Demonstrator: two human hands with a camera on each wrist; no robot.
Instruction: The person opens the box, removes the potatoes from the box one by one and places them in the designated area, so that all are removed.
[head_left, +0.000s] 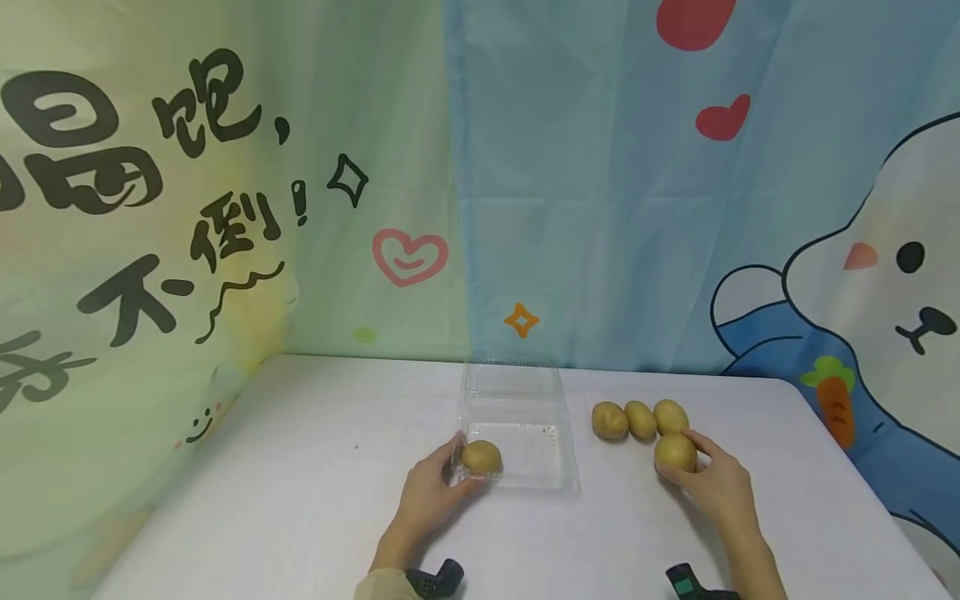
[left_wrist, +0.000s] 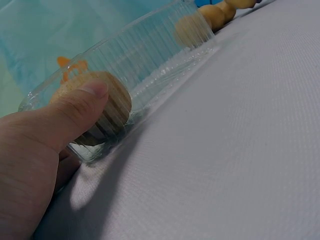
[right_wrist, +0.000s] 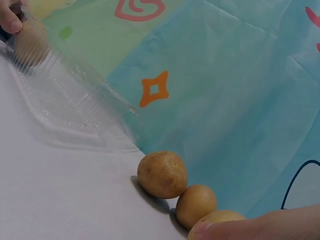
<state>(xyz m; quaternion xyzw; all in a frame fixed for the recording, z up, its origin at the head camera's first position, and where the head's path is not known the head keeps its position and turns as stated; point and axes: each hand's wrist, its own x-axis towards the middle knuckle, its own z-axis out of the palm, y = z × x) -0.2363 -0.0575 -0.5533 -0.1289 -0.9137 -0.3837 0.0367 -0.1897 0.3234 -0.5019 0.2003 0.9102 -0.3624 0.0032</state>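
A clear plastic clamshell box (head_left: 532, 457) lies on the table with its lid folded back toward the curtain. One potato (head_left: 482, 457) sits inside, in the near left corner. My left hand (head_left: 433, 492) grips the box at that corner; in the left wrist view its thumb (left_wrist: 82, 107) lies across the ribbed wall in front of the potato. Over to the right, my right hand (head_left: 716, 483) holds another potato (head_left: 677, 452) between thumb and fingers. Just behind it are three more potatoes, one at the left (head_left: 610, 421), one in the middle (head_left: 641, 420) and one at the right (head_left: 671, 416).
A white cloth covers the table (head_left: 300, 500). Behind its far edge hangs a printed curtain (head_left: 600, 208) with hearts, lettering and a cartoon bear. The raised lid (head_left: 512, 382) reaches nearly to that far edge. Dark wrist straps show at both wrists.
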